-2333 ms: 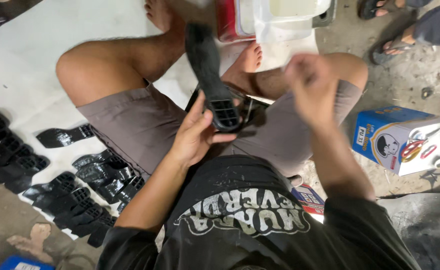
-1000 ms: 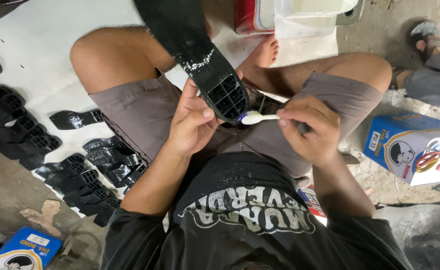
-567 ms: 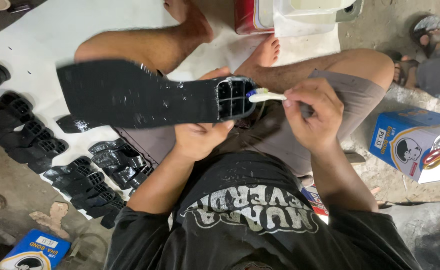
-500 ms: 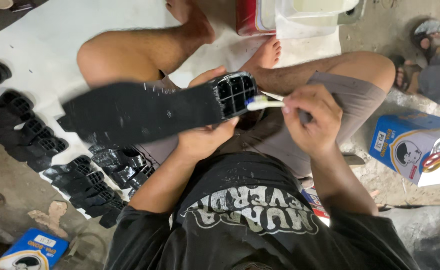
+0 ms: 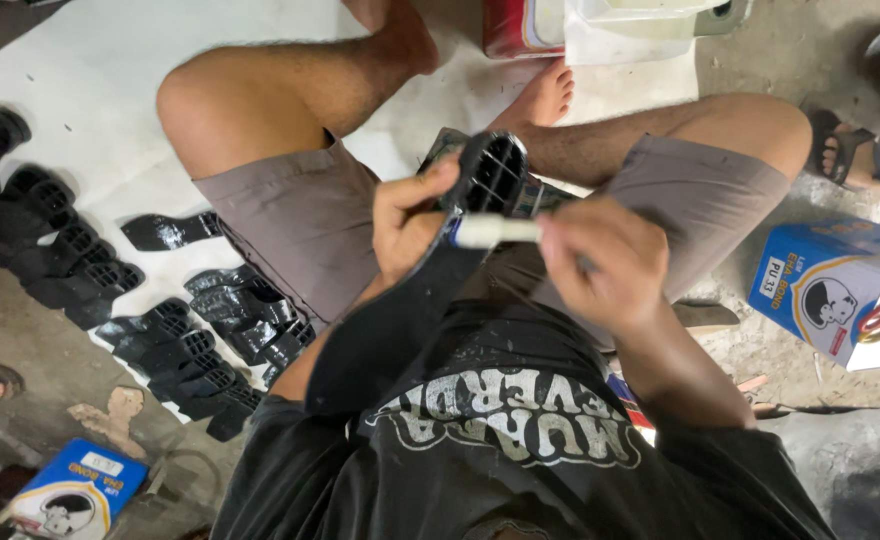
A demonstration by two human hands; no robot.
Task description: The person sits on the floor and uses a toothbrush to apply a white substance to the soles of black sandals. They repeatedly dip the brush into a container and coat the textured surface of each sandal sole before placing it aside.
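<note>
Frame centre: left hand (image 5: 410,222) grips the black shoe sole (image 5: 415,300) w/ fingers wrapped round its heel end, grid cavity tilted up toward the brush. Right hand (image 5: 600,262) fingers pinch a white brush (image 5: 490,231), tip at the grid; more soles (image 5: 160,330) laid out lower left on the white sheet (image 5: 80,100).

Sole (image 5: 410,300) held over lap, left hand (image 5: 410,215) at its gridded end. Right hand (image 5: 600,260) just right, brush (image 5: 490,232) touching sole. Soles (image 5: 110,290) on sheet (image 5: 90,110), left. Box (image 5: 840,290) right.
</note>
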